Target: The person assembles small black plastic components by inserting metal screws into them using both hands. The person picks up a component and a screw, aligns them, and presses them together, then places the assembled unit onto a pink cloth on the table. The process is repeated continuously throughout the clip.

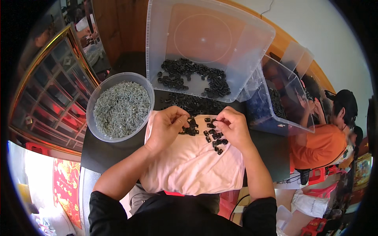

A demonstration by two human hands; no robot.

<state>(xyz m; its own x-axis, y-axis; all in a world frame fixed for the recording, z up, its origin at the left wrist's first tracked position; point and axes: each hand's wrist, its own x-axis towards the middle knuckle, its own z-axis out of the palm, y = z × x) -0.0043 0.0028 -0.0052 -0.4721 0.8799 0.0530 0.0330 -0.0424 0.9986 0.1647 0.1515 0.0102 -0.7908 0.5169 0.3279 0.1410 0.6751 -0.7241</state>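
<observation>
Grey metal pieces (122, 106) fill a round clear tub (91, 112) at far left, presumably parked there within easy reach. The left hand (167, 124), its thumb and forefinger drawn together, works at a clump of black parts (191, 128) on pink cloth (189, 165), perhaps chosen for contrast. Behind, a clear bin (202, 23) appears tipped toward the person, likely to keep its loose stock handy. Rightward, more black parts (217, 135) lie scattered beneath the right hand (234, 126), thumb and forefinger narrowed (whether either hand grips a piece, I cannot tell). Beyond stands a blue bin (260, 118).
</observation>
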